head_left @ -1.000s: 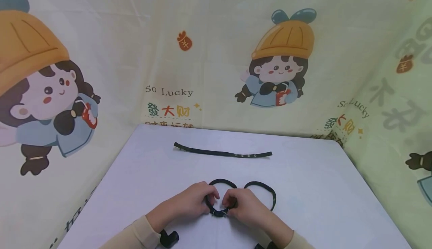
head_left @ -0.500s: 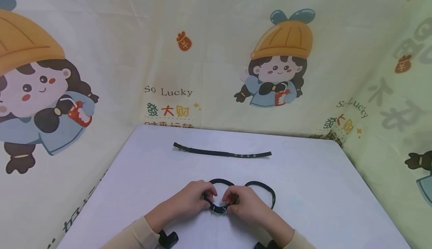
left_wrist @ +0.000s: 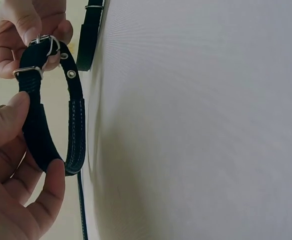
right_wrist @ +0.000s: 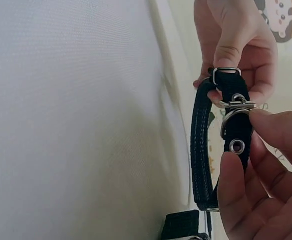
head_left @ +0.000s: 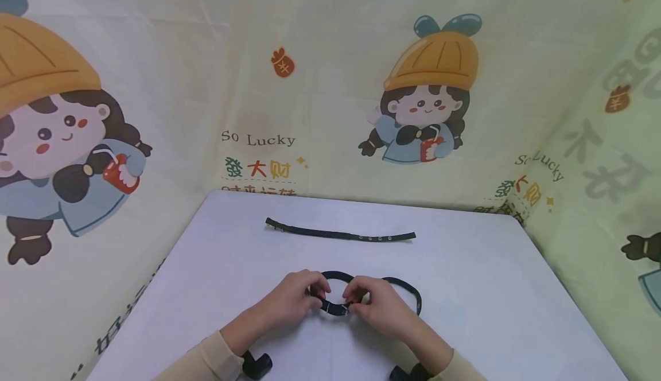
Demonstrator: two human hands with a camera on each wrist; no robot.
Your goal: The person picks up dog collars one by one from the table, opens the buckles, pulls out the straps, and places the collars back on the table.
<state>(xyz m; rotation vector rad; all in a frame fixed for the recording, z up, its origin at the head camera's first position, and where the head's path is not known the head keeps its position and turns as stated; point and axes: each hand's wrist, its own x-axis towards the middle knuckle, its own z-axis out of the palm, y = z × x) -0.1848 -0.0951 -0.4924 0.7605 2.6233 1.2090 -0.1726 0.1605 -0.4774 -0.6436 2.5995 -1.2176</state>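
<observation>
A black collar (head_left: pixel 337 310) is fastened into a loop between my two hands over the white table. My left hand (head_left: pixel 292 299) pinches its left side, with the thumb on the strap just below the metal keeper loop (left_wrist: pixel 29 71) in the left wrist view. On the other side my right hand (head_left: pixel 381 305) grips the strap close to the metal buckle (right_wrist: pixel 238 104) and a D-ring. A metal eyelet (right_wrist: pixel 236 146) shows between the right thumb and fingers in the right wrist view. Part of the loop is hidden behind the right fingers.
A second looped black collar (head_left: pixel 416 295) lies on the table (head_left: pixel 490 312), partly behind my right hand. Farther back a third black collar (head_left: pixel 330 234) lies stretched out straight. A printed cloth (head_left: pixel 330 111) hangs behind the table.
Both hands have moved slightly forward, away from the front edge, carrying the looped collar with them. Their grip on it looks the same. The two other collars have stayed put.
</observation>
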